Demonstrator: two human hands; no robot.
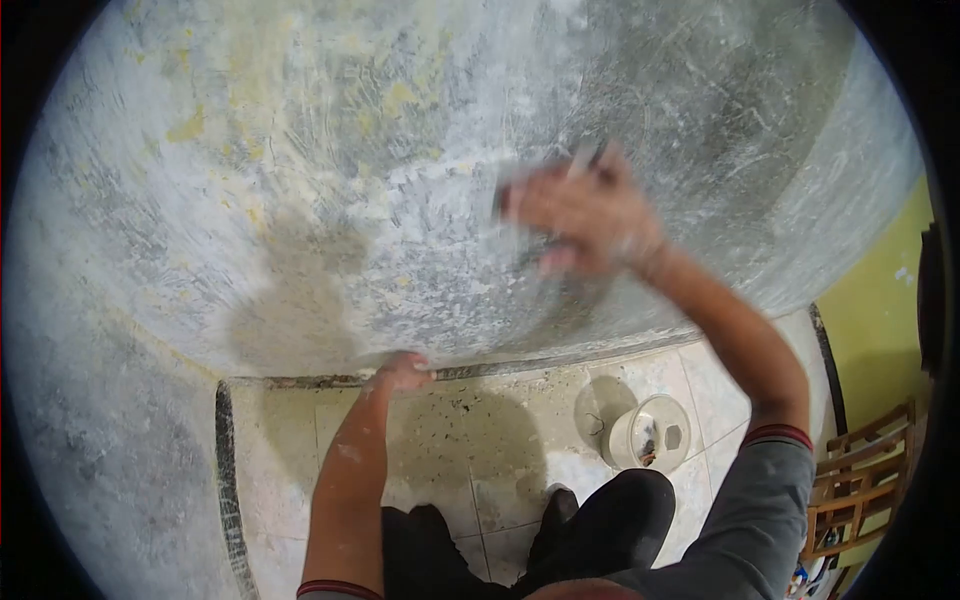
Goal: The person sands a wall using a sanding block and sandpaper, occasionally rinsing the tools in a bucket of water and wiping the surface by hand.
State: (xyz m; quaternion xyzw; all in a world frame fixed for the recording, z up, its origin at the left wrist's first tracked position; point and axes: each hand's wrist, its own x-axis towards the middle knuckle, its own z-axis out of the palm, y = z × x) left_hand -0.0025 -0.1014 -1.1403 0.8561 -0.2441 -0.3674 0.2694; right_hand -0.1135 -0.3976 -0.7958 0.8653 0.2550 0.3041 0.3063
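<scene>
Scuffed grey wall (400,150) filling most of the view, chalky, streaked with scrape marks and flecked with yellow patches. Against the wall, right of its middle: right hand (585,215), smeared by motion, fingers seemingly curled round a small pale tool (585,152) poking out above the knuckles; too blurred to tell the grip or the tool for certain. At the foot of the wall: left hand (400,372), well apart from the other, holding nothing, fingertips propped on the dark seam as a brace. Below the wall: dusty tiled floor (470,440), dark-trousered knees (620,510), and a round clear tub (650,432) with small bits inside. Right of the wall: yellow-green side wall (890,300) and a wooden chair (860,480).

Judged from the blur and the fresh pale streaks: mid-stroke, rubbing or scraping down the surface. Calls next for steady pressure flat to the wall, short overlapping passes toward the rougher yellow patches, and the low brace kept firm for balance.
</scene>
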